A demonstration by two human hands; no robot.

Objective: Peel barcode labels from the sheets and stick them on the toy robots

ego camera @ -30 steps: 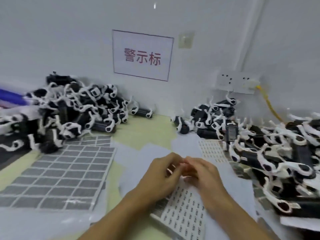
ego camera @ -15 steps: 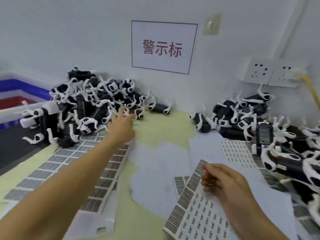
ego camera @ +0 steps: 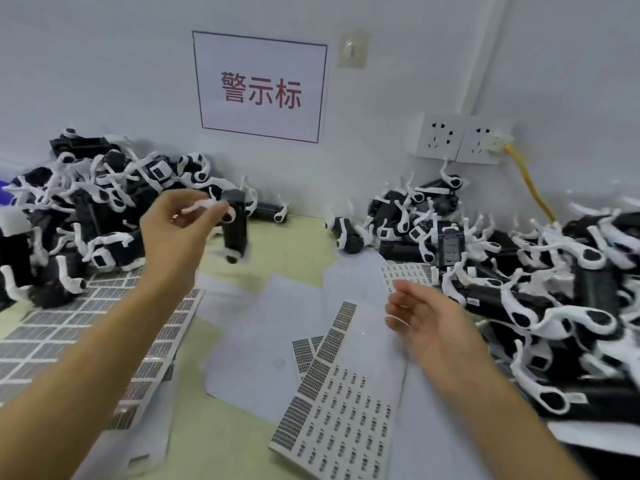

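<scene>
The left hand (ego camera: 180,230) holds a black-and-white plastic toy robot (ego camera: 234,230) by a white limb, lifted above the pale green bench (ego camera: 214,424). Nearer than the robot, the right hand (ego camera: 429,320) hovers loosely open and empty over the white barcode label sheet (ego camera: 339,417) lying flat.

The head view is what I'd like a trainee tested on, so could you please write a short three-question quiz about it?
1. True or false: the left hand holds a toy robot off the table.
2. The right hand is: A) gripping a robot, B) hovering open over the label sheets, C) out of view.
3. What colour is the cable plugged into the wall socket?

Key: 1 true; 2 B, above the small-label sheet; 3 yellow.
</scene>
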